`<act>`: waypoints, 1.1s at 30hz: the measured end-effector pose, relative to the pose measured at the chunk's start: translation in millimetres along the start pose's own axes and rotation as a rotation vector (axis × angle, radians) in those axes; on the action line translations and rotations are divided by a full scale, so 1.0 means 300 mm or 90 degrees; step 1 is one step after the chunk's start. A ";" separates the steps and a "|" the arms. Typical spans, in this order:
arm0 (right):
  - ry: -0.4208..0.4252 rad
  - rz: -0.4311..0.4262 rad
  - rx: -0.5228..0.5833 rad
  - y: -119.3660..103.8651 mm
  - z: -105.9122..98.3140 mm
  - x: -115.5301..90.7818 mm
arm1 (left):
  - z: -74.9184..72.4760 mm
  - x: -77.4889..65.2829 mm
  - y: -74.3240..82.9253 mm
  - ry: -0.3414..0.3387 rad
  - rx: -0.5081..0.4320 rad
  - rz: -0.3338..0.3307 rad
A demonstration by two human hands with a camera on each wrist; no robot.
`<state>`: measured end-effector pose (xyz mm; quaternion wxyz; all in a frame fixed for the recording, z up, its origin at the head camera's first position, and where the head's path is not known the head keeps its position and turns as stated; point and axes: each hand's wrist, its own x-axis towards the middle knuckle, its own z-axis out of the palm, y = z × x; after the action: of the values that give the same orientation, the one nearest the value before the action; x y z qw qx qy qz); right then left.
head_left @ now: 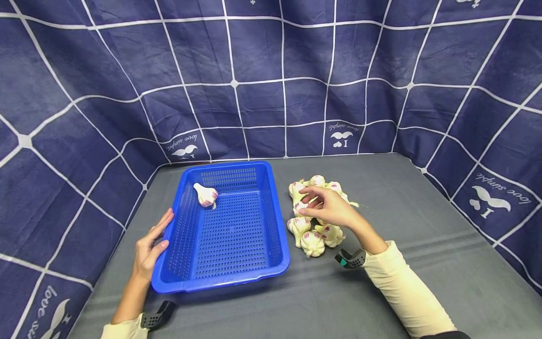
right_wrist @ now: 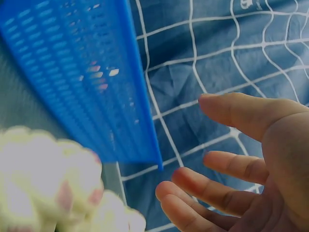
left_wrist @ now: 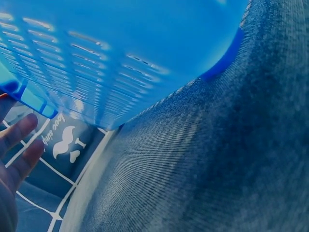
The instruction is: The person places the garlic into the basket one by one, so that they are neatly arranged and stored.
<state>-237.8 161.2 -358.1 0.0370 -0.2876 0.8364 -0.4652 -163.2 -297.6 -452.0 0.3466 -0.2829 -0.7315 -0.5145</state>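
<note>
A blue plastic basket (head_left: 228,281) with slotted walls stands left of centre, and one garlic bulb (head_left: 206,195) lies inside at its left wall. My left hand (head_left: 148,247) rests against the basket's left rim, fingers extended along it. In the left wrist view, those fingers (left_wrist: 21,130) are at the rim beside the basket wall (left_wrist: 145,29). To the right, several garlic bulbs (head_left: 312,243) lie in a cluster. My right hand (head_left: 330,207) hovers over them, fingers loosely bent. The right wrist view shows its thumb and fingers spread apart with nothing between them, garlic (right_wrist: 43,179) at lower left.
A grey cloth (head_left: 406,207) covers the table. Dark blue curtains (head_left: 258,56) with white grid lines hang behind and at both sides. Dark bands (head_left: 353,259) circle both wrists at the cream sleeves (head_left: 402,287).
</note>
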 end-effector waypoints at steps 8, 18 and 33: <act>0.040 0.031 -0.023 0.087 -0.032 -0.085 | -0.012 0.002 0.005 -0.003 0.000 0.008; 0.155 0.046 -0.105 0.188 -0.020 -0.189 | -0.029 -0.004 0.010 -0.008 0.009 0.010; 0.184 0.072 -0.234 0.222 -0.001 -0.233 | -0.004 -0.001 0.015 -0.009 0.002 0.004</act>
<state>-209.6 224.3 -425.5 -0.1098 -0.1727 0.9184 -0.3385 -159.3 -297.2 -449.3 0.3433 -0.2882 -0.7340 -0.5102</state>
